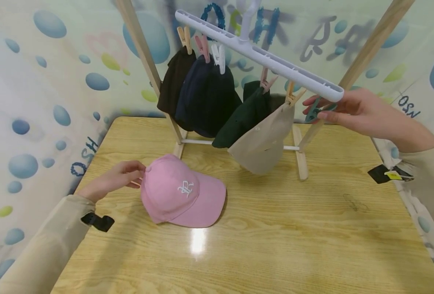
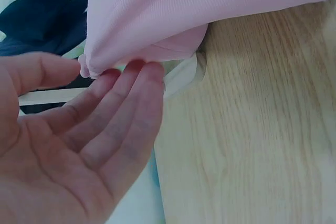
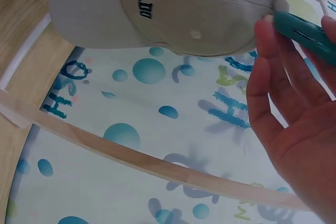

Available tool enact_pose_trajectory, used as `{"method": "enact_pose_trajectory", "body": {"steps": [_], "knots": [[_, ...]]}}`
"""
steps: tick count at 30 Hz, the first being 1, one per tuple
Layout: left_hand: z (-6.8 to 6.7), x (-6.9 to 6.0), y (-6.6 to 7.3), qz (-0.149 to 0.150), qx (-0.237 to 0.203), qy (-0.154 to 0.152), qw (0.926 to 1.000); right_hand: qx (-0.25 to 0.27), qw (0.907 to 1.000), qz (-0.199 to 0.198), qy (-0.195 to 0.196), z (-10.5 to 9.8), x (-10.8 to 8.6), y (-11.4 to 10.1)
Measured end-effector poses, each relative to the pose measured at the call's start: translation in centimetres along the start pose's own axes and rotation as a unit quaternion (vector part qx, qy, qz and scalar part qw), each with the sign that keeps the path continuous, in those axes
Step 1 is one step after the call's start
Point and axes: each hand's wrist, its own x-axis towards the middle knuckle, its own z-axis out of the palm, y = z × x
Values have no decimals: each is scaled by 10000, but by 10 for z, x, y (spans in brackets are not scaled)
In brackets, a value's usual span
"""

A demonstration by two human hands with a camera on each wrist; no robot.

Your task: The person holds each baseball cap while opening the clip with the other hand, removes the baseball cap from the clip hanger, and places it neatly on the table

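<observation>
A pale sleeve point(image 1: 37, 253), nearest the lens, stretches in from 8 o'clock in the head view, before a backdrop point(image 1: 48, 102) dotted with blue and green ovals and painted letters. A wood-grain desk point(image 1: 294, 245) spreads from the centre down to 6 o'clock. At 12 o'clock stands a wooden rack point(image 1: 138, 36), with a white hanger point(image 1: 272, 61) slanting across it from 11 o'clock down to 2 o'clock. Below the hanger, clothespins point(image 1: 201, 47) hold a row of headwear: dark caps point(image 1: 211, 98) around 12 o'clock, a dark green cap point(image 1: 242, 118) at about 1 o'clock and a beige cap point(image 1: 264, 139) toward 3 o'clock. A pink cap point(image 1: 173, 190) with white embroidery sits on the desk at 7 o'clock, close to the centre, its brim pointing to about 4 o'clock. At the cap's 10 o'clock side, a left hand point(image 1: 119, 179) takes the top of the crown in a loose grip, thumb and gently bent fingers on either side of the button. At 3 o'clock, beside the hanger's lower end, a right hand point(image 1: 371, 116) pinches a teal clip point(image 3: 304, 34) between thumb and fingers, its grip drawn in to the clip's width.
</observation>
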Motion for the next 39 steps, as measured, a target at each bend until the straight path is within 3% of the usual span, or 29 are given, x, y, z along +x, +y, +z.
{"method": "enact_pose_trajectory", "body": {"steps": [3,7,9,13,15,17,26,33,39], "knots": [[-1,1,0,19,55,200,9998,37,10000,-87,21,2,-1,5],[-2,2,1,19,105,366,9993,945,9944,-470,-23,3,-2,13],[-2,2,2,5,146,424,9990,1127,9924,-500,2,3,-3,15],[-2,1,5,55,246,527,9983,182,9998,1,56,4,-8,15],[-3,0,8,78,268,568,9980,-405,9987,317,25,5,-11,15],[-4,-1,10,121,265,603,9978,-607,9971,461,-21,6,-14,18],[-4,0,15,234,361,748,9963,-763,9969,207,58,5,-16,35],[-4,1,15,276,415,782,9957,-764,9927,899,252,-7,-17,33],[-3,1,16,263,435,839,9952,-1088,9878,1038,394,-12,-15,25]]}}
